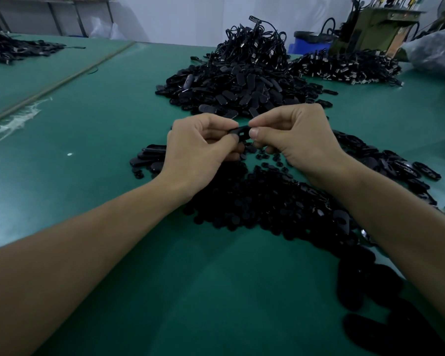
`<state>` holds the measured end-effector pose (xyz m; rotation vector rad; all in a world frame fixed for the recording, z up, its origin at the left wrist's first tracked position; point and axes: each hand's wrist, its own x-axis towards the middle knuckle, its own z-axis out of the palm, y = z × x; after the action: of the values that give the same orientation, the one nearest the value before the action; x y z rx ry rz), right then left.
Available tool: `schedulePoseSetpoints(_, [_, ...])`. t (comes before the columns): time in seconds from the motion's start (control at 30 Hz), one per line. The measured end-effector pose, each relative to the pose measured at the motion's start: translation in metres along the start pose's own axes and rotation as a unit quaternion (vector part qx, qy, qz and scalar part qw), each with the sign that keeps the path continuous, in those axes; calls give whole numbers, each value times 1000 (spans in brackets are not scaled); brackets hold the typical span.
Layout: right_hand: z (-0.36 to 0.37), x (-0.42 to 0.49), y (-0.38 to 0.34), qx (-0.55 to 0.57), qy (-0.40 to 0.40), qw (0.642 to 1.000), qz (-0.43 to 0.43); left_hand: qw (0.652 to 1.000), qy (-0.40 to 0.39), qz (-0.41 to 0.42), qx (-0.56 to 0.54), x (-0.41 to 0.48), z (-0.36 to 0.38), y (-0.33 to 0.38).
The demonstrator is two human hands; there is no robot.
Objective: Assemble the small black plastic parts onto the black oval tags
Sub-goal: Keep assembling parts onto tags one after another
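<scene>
both hands (201,142) (293,134) pinch one oval tag (242,131), apparently above table (113,150).

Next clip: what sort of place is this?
Likely a small factory assembly bench: a long green table heaped with black oval tags and small black parts, a green machine behind, the left hand and right hand pinching one tag.

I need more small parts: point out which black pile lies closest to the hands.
The low pile of small round parts beneath the left hand and right hand; the tall tag heap sits farther back.
</scene>
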<state>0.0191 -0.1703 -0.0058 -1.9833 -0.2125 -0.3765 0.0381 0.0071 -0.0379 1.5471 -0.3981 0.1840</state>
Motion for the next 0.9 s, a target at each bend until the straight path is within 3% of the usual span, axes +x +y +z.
schedulePoseSetpoints(0.73, [8,-7,-10,-99,15,995,-30,999,-31,1,-10,1,0,2])
schedulePoseSetpoints(0.9, [10,-10,-12,-126,29,990,-48,997,-31,40,66,0,1,1])
